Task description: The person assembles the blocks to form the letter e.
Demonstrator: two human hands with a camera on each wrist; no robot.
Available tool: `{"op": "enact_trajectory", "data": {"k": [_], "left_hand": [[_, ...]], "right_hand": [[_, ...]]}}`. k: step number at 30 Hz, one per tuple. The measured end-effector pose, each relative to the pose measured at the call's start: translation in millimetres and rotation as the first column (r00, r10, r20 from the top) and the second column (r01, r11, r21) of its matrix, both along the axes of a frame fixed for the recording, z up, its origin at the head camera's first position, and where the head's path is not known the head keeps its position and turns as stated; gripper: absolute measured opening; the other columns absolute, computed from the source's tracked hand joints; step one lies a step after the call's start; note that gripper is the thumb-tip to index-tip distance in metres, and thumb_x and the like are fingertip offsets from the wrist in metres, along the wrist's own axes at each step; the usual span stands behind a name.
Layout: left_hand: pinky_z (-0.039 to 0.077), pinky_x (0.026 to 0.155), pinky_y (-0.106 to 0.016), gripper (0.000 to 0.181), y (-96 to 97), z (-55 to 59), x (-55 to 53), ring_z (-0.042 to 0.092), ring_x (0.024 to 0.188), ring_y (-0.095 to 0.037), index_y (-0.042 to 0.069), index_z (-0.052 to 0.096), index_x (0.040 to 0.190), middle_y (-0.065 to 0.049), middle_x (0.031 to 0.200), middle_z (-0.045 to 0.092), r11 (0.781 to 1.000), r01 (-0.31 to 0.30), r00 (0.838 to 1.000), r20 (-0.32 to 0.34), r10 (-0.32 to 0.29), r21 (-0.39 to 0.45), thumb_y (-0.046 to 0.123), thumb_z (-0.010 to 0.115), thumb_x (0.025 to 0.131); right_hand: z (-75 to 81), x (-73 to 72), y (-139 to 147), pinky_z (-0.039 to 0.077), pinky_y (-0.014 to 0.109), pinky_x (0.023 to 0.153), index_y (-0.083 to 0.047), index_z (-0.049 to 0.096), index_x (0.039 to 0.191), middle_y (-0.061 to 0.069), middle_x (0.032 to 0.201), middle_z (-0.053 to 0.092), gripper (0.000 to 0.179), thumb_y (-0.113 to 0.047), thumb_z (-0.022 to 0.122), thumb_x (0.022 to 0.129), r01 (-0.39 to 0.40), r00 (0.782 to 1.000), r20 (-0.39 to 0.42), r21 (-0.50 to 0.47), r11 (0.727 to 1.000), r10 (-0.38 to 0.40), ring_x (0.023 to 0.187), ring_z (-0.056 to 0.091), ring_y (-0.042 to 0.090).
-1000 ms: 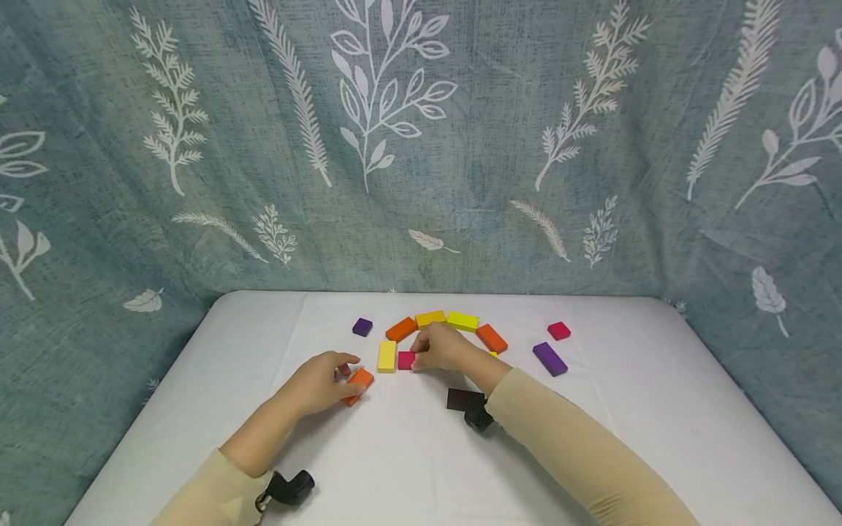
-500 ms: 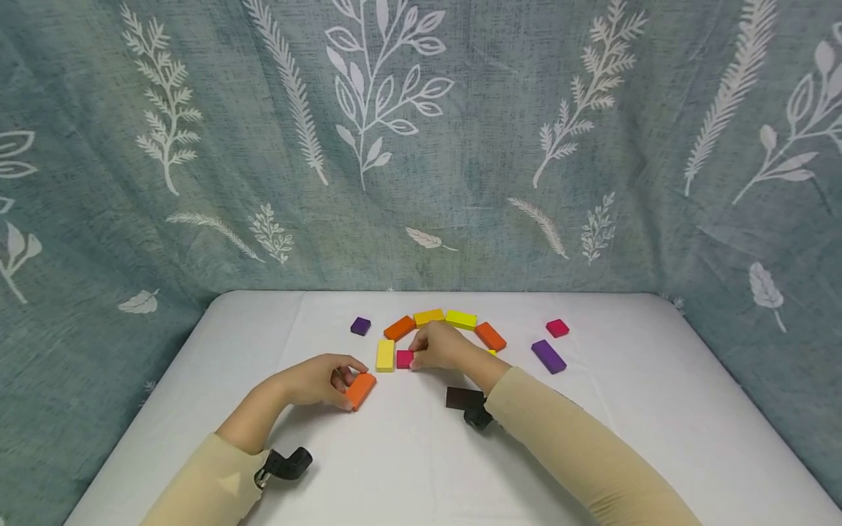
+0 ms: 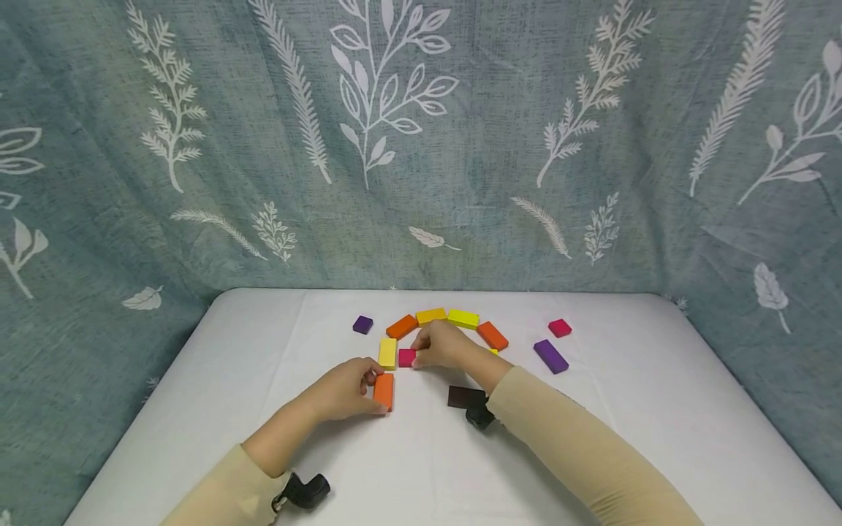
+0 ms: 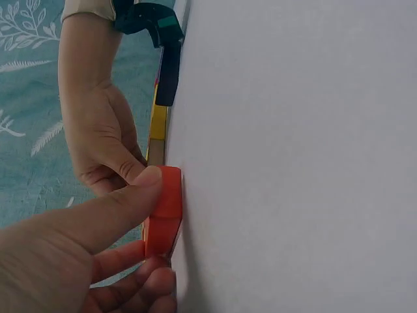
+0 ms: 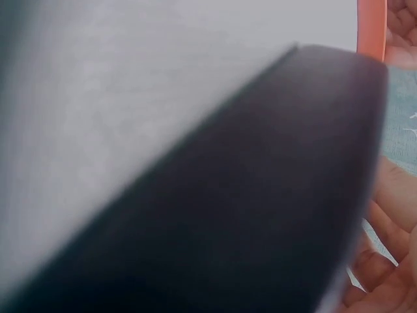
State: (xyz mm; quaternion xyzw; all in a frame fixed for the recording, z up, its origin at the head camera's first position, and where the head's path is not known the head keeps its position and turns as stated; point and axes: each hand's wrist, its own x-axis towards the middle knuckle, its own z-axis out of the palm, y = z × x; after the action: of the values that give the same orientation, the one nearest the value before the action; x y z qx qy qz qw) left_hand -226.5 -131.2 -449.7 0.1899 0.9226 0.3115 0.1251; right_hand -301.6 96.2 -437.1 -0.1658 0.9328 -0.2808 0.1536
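Note:
In the head view my left hand [image 3: 345, 391] pinches an orange block [image 3: 384, 393] between thumb and fingers, just below a pale yellow block [image 3: 388, 353]. The left wrist view shows the thumb on one end of this orange block [image 4: 166, 195] and fingertips at the other. My right hand [image 3: 442, 346] pinches the right end of a small pinkish-red block [image 3: 406, 358], which lies just right of the pale yellow one. The hand hides part of that red block. In the right wrist view a blurred dark shape covers most of the right hand [image 5: 391, 228].
Behind the right hand, an arc runs through an orange block [image 3: 402, 326], two yellow blocks and another orange block [image 3: 492, 335]. A dark purple block [image 3: 362, 325] lies to the left. Purple [image 3: 550, 356] and red [image 3: 560, 328] blocks lie to the right on the white tabletop [image 3: 658, 438].
My left hand has moved right with the orange block and turned it from slanted to nearly upright in view, below the pale yellow block. The right hand stays at the red block.

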Motion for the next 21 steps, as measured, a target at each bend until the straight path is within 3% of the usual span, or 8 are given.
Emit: {"op": "enact_trajectory", "data": {"k": [4,12,21], "left_hand": [[0.046,0.072,-0.031,0.063,-0.7,-0.4,2.1,0.051,0.081,-0.014,0.007,0.063,0.126,0.0,0.098,0.057,0.999,-0.016,0.999,-0.036,0.015,-0.038,0.032,0.089,0.075],[0.045,0.072,-0.031,0.056,-3.4,-2.6,0.3,0.051,0.081,-0.014,0.007,0.066,0.123,0.002,0.09,0.058,1.0,-0.007,0.998,-0.067,0.006,-0.015,0.03,0.088,0.077],[0.048,0.081,-0.035,0.058,3.1,-4.5,0.8,0.055,0.088,-0.014,0.005,0.066,0.119,0.001,0.097,0.062,0.998,-0.063,0.995,-0.077,0.062,-0.022,0.034,0.09,0.074]], "right_hand": [[-0.2,0.4,0.7,0.051,0.031,0.077,-0.015,0.078,0.098,-0.005,0.087,0.068,0.016,-0.02,0.083,0.084,-0.01,1.0,-0.007,0.004,1.0,0.01,0.081,0.058,0.015],[0.2,0.3,0.3,0.051,0.031,0.079,-0.015,0.078,0.098,-0.005,0.087,0.068,0.016,-0.02,0.083,0.083,0.004,1.0,-0.002,0.005,1.0,-0.004,0.082,0.058,0.015],[-1.5,-0.3,0.7,0.051,0.031,0.078,-0.014,0.078,0.098,-0.005,0.086,0.069,0.017,-0.02,0.084,0.083,-0.005,1.0,-0.009,-0.003,1.0,0.005,0.081,0.058,0.015]]}}
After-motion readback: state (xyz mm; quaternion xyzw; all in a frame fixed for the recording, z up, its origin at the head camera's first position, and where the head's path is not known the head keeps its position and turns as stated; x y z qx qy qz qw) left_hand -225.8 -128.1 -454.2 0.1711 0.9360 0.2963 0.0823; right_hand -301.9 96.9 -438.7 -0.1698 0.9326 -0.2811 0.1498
